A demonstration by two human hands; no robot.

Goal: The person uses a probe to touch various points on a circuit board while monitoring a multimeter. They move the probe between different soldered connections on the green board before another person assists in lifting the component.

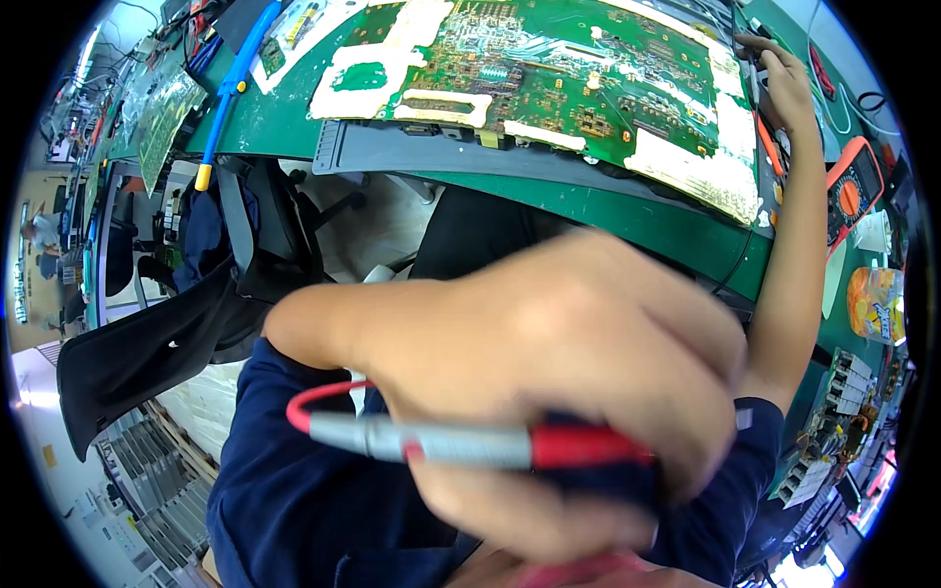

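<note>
My left hand [578, 343] is raised close to the view, large and blurred by motion. Its fingers are closed around a grey-and-red test probe [461, 441], lying roughly level, with a red lead looping from its left end. My right arm reaches up the right side of the bench. Out there, my right hand [779, 83] bends its fingers beside the board's right edge; what they grip is too small to make out. A large green circuit board [549, 83] with pale whitish-yellow areas lies on a dark grey mat [392, 152] at the bench's near edge.
A red multimeter [851, 191] and a clear jar with orange contents [872, 304] stand right of my right arm. An orange-handled tool [768, 145] lies beside the board. A blue bar with a yellow tip [230, 98] juts over the bench edge at left, near a black chair [147, 343].
</note>
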